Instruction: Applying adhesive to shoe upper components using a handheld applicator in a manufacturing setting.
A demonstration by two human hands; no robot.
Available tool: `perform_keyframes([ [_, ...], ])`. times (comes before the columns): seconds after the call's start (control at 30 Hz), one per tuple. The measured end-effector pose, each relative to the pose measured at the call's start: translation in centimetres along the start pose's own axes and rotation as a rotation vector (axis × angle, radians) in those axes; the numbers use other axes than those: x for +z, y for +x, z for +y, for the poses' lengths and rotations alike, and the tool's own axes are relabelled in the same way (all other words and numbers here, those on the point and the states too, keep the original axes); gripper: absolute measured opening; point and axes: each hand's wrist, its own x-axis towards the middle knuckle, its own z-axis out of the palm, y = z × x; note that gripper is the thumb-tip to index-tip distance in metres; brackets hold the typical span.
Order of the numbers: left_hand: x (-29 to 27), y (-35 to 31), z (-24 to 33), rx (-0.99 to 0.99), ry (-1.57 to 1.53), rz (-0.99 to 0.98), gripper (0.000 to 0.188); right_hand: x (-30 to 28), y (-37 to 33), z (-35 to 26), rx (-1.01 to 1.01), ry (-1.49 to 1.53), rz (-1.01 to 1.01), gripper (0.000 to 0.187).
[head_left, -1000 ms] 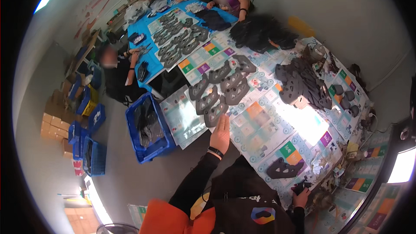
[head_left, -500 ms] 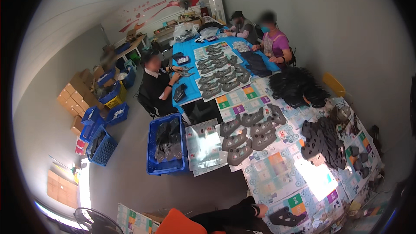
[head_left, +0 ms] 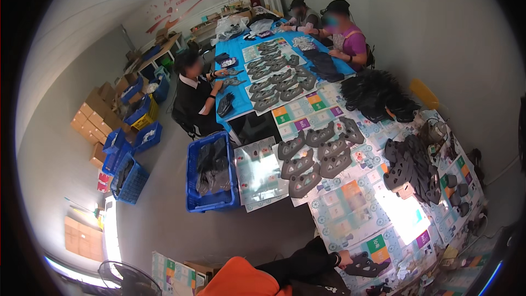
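Note:
My left hand (head_left: 344, 258) comes in from the bottom on a black sleeve, with a dark band at the wrist. Its fingers are closed at the left end of a dark grey moulded clog-shaped piece (head_left: 367, 265) with cut-outs, which lies on the printed table cover (head_left: 339, 233). My right hand does not show. Several similar grey pieces (head_left: 301, 181) lie in rows farther up the table. To the right a heap of dark pieces (head_left: 412, 167) is stacked, with small rounded dark parts (head_left: 456, 191) beside it.
A blue crate (head_left: 192, 200) of dark items stands left of the table. One person (head_left: 193, 96) works at the left side, two others (head_left: 350, 44) at the far right. A black heap (head_left: 378, 98) lies at the right edge. Cartons (head_left: 90, 120) and a fan (head_left: 129, 277) stand left.
My left hand has moved right, onto the end of the grey piece. The whole view has shifted slightly. The far-right person has leaned toward the table.

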Motion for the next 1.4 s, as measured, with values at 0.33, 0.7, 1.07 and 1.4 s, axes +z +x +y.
perform_keyframes([
  [0.33,2.4,0.5,0.6,0.061,0.625,-0.119,0.024,-1.8,-0.2,-1.3,0.07,-0.006,-0.124,0.092],
  [0.7,2.4,4.3,-6.2,0.8,1.186,-0.233,0.022,-1.2,0.3,-2.4,-0.092,-0.089,-0.047,0.079],
  [1.07,2.8,-1.4,0.6,-0.008,0.074,-0.063,0.027,0.3,0.0,0.6,0.02,-0.063,-0.026,0.075],
  [1.4,0.6,-2.2,0.4,0.018,0.083,-0.032,0.021,-1.0,0.0,-1.0,0.039,-0.077,-0.098,0.083],
])
